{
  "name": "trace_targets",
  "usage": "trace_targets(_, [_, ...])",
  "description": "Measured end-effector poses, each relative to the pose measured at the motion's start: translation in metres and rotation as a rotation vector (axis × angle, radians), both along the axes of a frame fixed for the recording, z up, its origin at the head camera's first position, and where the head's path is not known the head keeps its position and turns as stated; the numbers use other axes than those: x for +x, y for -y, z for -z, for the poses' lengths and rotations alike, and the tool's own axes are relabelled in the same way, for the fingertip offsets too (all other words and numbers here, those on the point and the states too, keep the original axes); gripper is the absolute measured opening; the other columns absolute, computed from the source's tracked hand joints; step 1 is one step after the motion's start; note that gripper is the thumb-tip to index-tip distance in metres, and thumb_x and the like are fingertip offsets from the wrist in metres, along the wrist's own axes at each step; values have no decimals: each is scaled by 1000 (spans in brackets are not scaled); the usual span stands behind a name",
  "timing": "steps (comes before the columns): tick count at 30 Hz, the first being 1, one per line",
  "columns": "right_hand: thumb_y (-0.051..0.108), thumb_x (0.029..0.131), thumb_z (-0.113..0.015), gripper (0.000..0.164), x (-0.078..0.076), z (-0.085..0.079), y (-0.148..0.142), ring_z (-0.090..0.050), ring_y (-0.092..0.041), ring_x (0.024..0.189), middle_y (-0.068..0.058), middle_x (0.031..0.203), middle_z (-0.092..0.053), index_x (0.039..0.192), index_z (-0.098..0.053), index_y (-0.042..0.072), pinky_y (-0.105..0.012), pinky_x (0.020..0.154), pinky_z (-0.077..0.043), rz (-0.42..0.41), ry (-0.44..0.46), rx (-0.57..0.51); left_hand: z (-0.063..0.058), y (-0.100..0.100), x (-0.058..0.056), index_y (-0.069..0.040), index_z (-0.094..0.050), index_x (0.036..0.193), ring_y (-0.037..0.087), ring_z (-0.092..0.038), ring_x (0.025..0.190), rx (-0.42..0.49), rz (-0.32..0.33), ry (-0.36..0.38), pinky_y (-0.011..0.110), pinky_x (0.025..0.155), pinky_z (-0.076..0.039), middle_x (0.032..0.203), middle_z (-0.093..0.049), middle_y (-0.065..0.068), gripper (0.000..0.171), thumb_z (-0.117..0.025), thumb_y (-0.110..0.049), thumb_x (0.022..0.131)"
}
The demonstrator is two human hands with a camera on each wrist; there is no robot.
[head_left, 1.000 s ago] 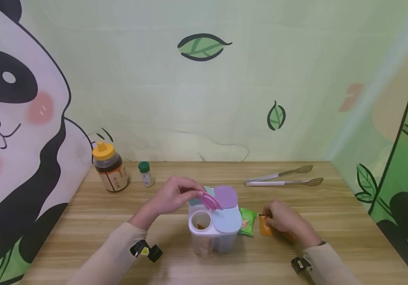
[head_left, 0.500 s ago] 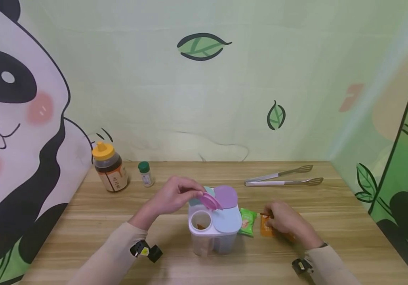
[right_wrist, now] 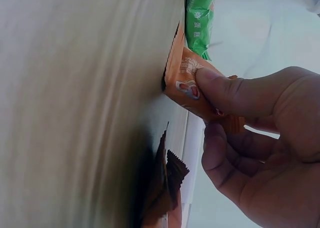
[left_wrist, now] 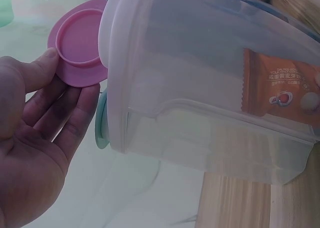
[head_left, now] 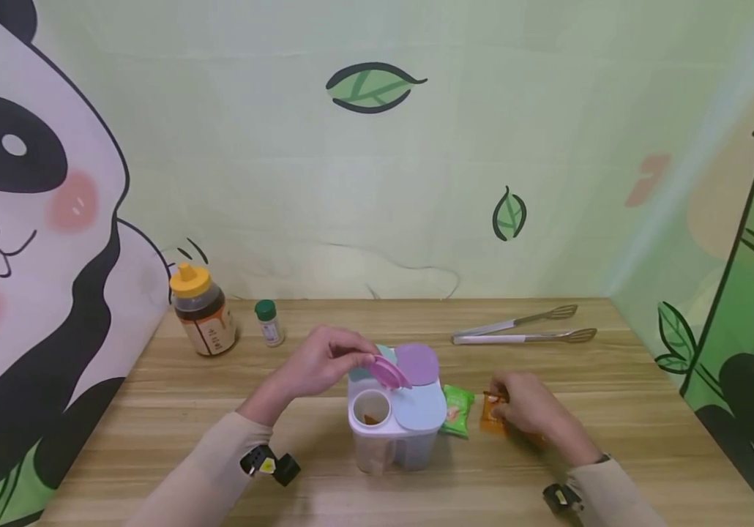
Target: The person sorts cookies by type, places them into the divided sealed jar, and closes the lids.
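Observation:
My left hand [head_left: 327, 360] pinches a pink lid [head_left: 390, 372], tilted up over a clear storage container [head_left: 403, 450] with a white top. Beneath that lid the round opening is uncovered. Through the container's wall, the left wrist view shows an orange snack packet [left_wrist: 282, 88] inside. To the container's right, my right hand [head_left: 530, 406] pinches another orange snack packet [right_wrist: 195, 91] between thumb and fingers, its free end tilted close over the table. A further orange packet [right_wrist: 162, 200] lies beside it, mostly hidden under the hand in the head view.
A green snack packet [head_left: 457, 412] lies against the container's right side. Metal tongs [head_left: 522, 338] lie at the back right. A honey bottle [head_left: 206, 322] with a yellow cap and a small green-capped shaker [head_left: 270, 326] stand at the back left.
My right hand has shifted slightly right, and the orange packet it pinches has tilted. The left hand holds the pink lid in the same place.

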State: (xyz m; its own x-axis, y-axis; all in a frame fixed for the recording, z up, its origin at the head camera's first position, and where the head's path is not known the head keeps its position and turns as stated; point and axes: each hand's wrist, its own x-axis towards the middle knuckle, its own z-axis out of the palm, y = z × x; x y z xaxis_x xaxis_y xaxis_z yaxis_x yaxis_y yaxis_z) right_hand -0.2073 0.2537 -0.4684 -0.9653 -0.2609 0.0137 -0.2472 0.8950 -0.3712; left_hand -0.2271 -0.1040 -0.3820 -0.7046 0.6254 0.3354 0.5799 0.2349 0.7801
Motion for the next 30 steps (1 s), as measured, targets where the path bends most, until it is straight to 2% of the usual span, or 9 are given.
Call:
trace_targets(11, [11, 73, -83, 25, 7, -2, -3, -48, -13, 66, 5, 71, -56, 77, -58, 16, -27, 57, -41, 10, -13, -48, 1, 0, 0, -4, -75, 99, 16, -67, 78, 6, 14, -15, 28, 68, -58, 95, -75, 9, 12, -67, -8, 91])
trace_targets(18, [9, 71, -78, 19, 13, -7, -8, -52, -10, 68, 7, 72, -59, 78, -62, 18, -28, 61, -45, 10, -12, -76, 3, -1, 0, -7, -76, 99, 12, -67, 79, -9, -5, -8, 27, 70, -58, 96, -75, 6, 12, -67, -8, 91])
trace_targets(22, [9, 73, -76, 16, 14, -12, -10, -54, -10, 69, 6, 74, -61, 80, -65, 17, -28, 62, -48, 11, 3, -68, 3, 0, 0, -7, -76, 100, 14, -67, 79, -7, 0, 0, 28, 69, -58, 96, -75, 6, 12, -67, -8, 92])
trace_targets(30, [8, 76, -76, 13, 15, -23, -9, -55, -8, 69, 6, 74, -63, 81, -66, 16, -28, 62, -48, -1, -34, -60, 3, 1, -2, -6, -75, 100, 21, -69, 81, 8, 7, 0, 36, 71, -60, 96, -75, 7, 12, -67, -8, 91])
